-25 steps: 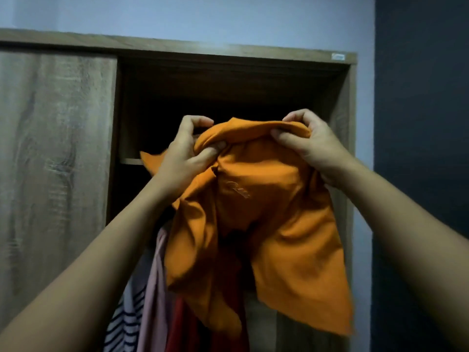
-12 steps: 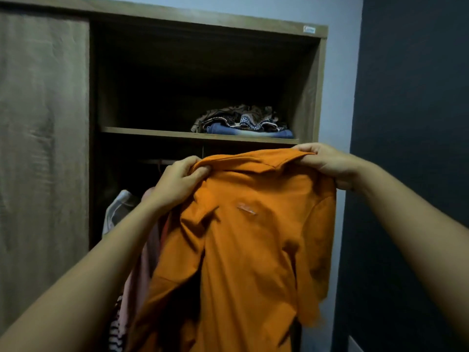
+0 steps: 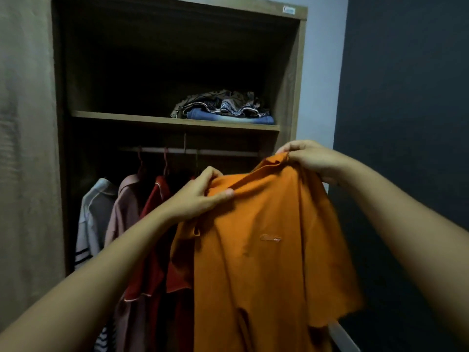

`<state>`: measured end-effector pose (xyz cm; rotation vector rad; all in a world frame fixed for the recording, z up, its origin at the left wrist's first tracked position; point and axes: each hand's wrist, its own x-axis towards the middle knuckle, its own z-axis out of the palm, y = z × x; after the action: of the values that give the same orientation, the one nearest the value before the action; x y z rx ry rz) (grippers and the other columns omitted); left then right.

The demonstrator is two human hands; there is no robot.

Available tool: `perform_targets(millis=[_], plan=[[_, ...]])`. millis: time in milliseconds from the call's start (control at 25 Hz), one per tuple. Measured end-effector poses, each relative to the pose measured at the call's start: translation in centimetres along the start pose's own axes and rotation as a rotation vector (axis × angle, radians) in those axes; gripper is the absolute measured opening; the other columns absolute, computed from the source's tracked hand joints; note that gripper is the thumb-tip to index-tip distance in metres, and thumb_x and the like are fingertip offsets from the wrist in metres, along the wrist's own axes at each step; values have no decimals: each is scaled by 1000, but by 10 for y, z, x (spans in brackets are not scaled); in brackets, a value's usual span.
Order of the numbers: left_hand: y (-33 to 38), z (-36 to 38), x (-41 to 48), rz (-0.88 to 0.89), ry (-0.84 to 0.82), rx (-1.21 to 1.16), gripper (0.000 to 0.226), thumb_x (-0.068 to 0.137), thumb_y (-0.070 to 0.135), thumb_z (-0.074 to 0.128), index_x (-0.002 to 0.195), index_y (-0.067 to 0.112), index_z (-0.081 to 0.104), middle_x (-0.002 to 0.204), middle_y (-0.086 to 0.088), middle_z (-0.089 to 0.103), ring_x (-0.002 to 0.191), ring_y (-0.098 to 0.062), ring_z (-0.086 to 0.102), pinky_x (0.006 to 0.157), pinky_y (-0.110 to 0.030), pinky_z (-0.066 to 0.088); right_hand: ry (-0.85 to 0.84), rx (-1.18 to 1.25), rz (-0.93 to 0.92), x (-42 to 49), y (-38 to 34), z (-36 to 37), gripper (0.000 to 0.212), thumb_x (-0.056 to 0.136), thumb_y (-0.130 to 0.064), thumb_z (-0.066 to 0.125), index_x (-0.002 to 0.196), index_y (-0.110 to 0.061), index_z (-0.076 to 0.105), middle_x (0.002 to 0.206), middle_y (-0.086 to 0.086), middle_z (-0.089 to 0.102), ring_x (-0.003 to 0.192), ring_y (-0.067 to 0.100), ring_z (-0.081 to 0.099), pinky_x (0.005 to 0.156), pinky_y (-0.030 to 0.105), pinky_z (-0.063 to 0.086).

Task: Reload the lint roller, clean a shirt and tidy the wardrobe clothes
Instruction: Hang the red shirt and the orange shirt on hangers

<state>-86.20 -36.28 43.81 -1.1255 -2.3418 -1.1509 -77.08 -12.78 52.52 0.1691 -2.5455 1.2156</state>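
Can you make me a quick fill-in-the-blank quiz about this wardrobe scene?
1. Both hands hold up a shirt coloured ____.
2. The folded pile lies on the ____ above the rail.
3. The right hand pinches the shirt ____ than the left hand.

Missing words: orange; shelf; higher

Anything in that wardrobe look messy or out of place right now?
Yes: the pile of patterned clothes on blue fabric on the wooden shelf looks rumpled, not folded flat. The orange short-sleeved shirt is off the rail, held at the shoulders by the left hand and right hand.
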Motion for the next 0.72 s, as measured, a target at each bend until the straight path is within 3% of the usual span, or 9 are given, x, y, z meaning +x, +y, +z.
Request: perform_targets(millis=[80,160,240,360,440,560,720], plan=[[-8,14,-3,-8,-101,8,33,78,44,69,97,26,49,88,6,56,81,-10,58,67,-25,50,-13,-146,19,-3,6,2,25,94,-9,41,82,-11,62,72,5,58,65,14,56,58,19,47],[-19,28,-8,-32,-216,-42,26,77,37,73,90,23,56,87,4,60,82,-11,61,72,-29,52,-14,-296,24,-7,16,8,31,92,-5,35,74,-9,60,70,7,54,67,17,52,61,23,42],[-28,40,-15,-55,-289,-151,11,80,28,71,84,22,64,85,6,64,81,-7,63,71,-25,52,50,-284,11,-11,20,13,34,91,-6,32,70,-10,59,71,5,55,70,17,52,64,24,40],[-30,51,-23,-79,-245,-265,9,89,20,61,89,19,70,90,3,69,82,-6,66,72,-20,51,-16,-73,-2,-14,21,14,35,96,-29,36,78,-13,61,77,-1,56,73,11,52,69,23,39],[-29,50,-22,-69,-198,-193,14,93,22,56,95,19,69,98,-3,68,89,-12,66,79,-26,54,-102,-165,-6,-11,25,10,36,86,-50,50,97,-18,60,89,-6,54,83,9,51,77,25,39],[-25,42,-20,-108,-181,-185,18,92,23,57,106,16,66,103,-7,69,95,-18,66,86,-32,54,-87,-475,-59,-4,33,7,32,80,-40,66,105,-23,57,93,-9,52,89,11,50,72,23,43],[-19,41,-21,-147,-117,-194,25,84,34,66,99,15,63,99,-4,68,90,-17,67,79,-32,57,-51,-505,-52,-3,35,4,18,90,-37,54,94,-21,60,86,-4,57,81,10,53,63,19,40]])
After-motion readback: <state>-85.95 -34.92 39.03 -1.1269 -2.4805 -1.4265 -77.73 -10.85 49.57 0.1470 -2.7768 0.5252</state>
